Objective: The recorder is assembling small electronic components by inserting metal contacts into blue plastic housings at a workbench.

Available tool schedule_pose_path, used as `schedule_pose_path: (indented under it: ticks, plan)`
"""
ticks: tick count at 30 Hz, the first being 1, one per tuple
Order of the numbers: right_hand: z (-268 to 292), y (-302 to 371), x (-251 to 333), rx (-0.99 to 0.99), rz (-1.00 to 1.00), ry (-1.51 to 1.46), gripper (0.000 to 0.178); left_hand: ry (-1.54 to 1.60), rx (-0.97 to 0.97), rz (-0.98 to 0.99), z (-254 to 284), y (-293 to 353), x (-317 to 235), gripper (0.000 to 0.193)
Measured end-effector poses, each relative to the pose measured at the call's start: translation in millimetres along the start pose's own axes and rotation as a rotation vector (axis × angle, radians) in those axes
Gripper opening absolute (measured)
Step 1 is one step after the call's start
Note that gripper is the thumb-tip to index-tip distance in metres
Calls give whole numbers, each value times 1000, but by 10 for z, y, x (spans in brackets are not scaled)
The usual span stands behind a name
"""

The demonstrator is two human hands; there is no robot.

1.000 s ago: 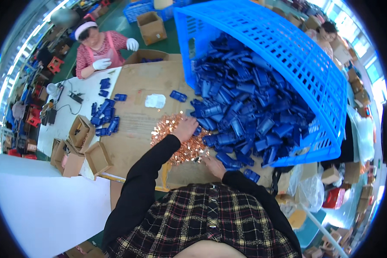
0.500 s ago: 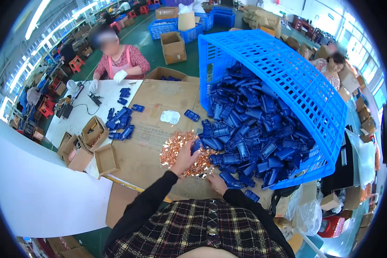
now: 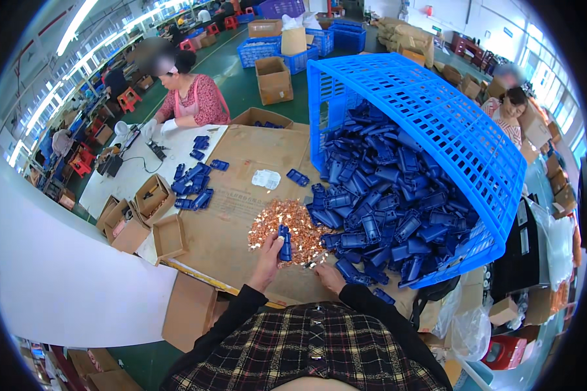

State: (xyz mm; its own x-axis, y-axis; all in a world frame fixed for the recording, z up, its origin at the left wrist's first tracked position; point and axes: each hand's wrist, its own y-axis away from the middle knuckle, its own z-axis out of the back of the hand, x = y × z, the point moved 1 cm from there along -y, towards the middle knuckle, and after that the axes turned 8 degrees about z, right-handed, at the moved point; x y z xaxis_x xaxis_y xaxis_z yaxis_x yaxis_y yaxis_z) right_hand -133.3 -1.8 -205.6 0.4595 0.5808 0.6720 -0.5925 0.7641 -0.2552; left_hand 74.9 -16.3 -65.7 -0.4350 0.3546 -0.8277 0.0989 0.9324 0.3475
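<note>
My left hand (image 3: 266,262) is closed around a dark blue plastic housing (image 3: 285,247), held upright over a heap of small copper-coloured metal pieces (image 3: 275,218). At the heap's near right edge, my right hand (image 3: 331,279) rests low with its fingers pinched; a small dark thing shows at the fingertips, too small to name. Just right of that hand, many more blue housings (image 3: 378,195) spill from a blue plastic crate (image 3: 430,91) tipped on its side. One loose blue housing (image 3: 298,177) lies beyond the heap, beside a white label.
Flattened cardboard (image 3: 241,146) covers the tabletop. To the left are a cluster of blue housings (image 3: 192,182) and small open cardboard boxes (image 3: 169,236). Across the table a person in a pink apron (image 3: 192,104) works with white gloves. Another person (image 3: 505,114) is behind the crate.
My left hand has drawn back toward me, turning the blue housing upright into view. The right hand stays nearly in place. The person across the table has turned their head to the left.
</note>
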Motion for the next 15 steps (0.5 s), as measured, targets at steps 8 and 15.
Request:
schedule_pose_path:
  ticks: [8,15]
  plan:
    - [-15,11,-46,29,73,29,11,58,15,29,-137,220,-8,33]
    - [-32,59,-37,-13,-78,117,15,130,107,38,-306,403,-118,39]
